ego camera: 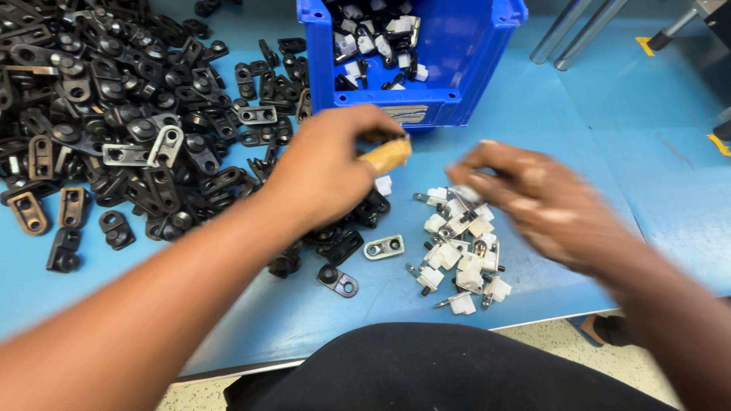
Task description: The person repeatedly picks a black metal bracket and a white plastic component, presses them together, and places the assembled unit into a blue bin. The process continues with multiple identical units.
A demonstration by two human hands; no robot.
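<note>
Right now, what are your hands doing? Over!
Left hand pinching a small tan piece. Right hand blurred over the white clips. Black brackets piled left, blue bin behind.

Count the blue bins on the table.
1: a blue bin stands at the table's far edge, beyond both hands, holding small black and white parts.

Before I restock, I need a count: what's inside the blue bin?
The blue bin holds small white plastic pieces mixed with black parts. Its front wall hides whatever lies lower, so no count is possible.
</note>
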